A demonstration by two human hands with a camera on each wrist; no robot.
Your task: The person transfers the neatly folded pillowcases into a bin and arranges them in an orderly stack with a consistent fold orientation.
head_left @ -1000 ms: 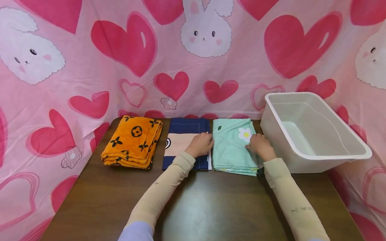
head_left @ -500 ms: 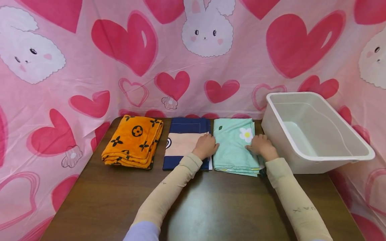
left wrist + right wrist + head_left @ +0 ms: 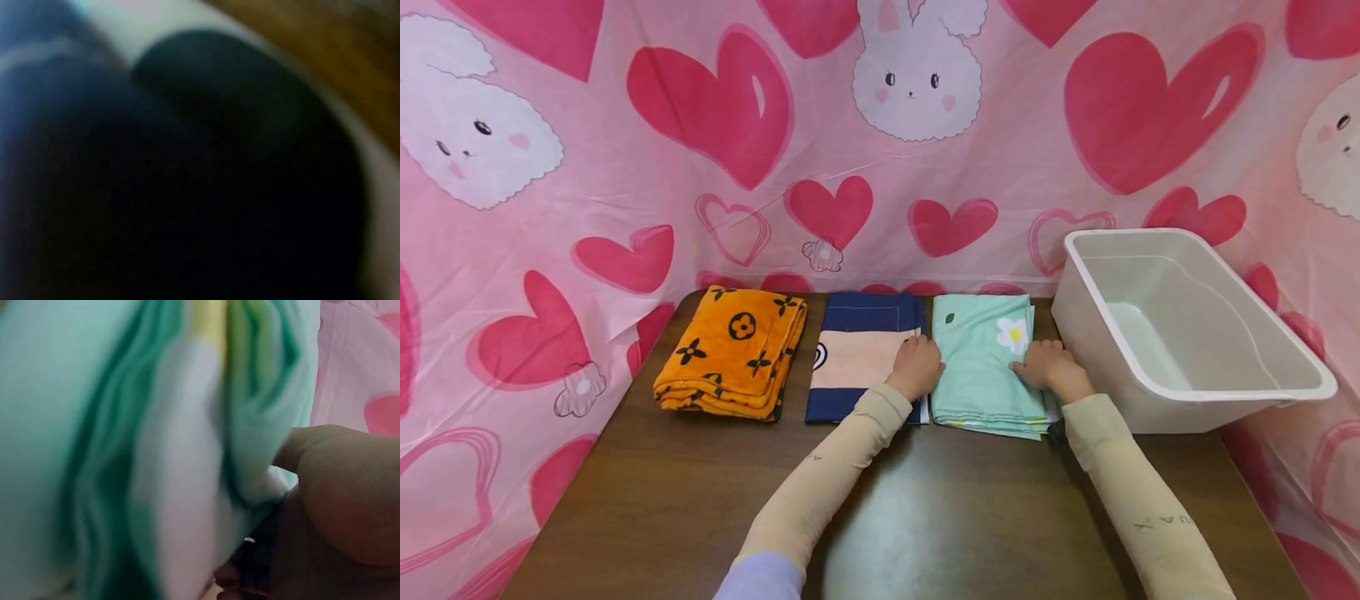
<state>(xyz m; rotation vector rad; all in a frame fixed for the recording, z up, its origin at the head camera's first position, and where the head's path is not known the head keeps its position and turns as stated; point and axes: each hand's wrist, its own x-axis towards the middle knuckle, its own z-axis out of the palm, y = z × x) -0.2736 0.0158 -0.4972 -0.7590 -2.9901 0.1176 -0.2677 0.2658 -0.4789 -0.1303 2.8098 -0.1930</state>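
Observation:
A folded mint-green blanket (image 3: 977, 367) with a white daisy lies flat on the table between both hands. My right hand (image 3: 1054, 367) grips its right edge, thumb over the top. In the right wrist view, layered folds of the blanket (image 3: 181, 444) fill the left side, and the right hand (image 3: 344, 494) wraps their edge. My left hand (image 3: 917, 365) holds the opposite edge with curled fingers, its thumb against the mint fabric. That hand overlaps a folded navy-and-peach cloth (image 3: 853, 358) beside the blanket. The left wrist view is dark and blurred.
A folded orange blanket (image 3: 730, 354) with black flower motifs lies at the left of the brown table (image 3: 700, 500). A deep white plastic bin (image 3: 1150, 333) stands close beyond my right hand. Pink heart-and-bunny fabric (image 3: 880, 208) hangs around the table's back and sides.
My left hand has shifted right, from the edge of the navy-and-peach cloth to the left edge of the mint blanket. My right hand stays at its right edge.

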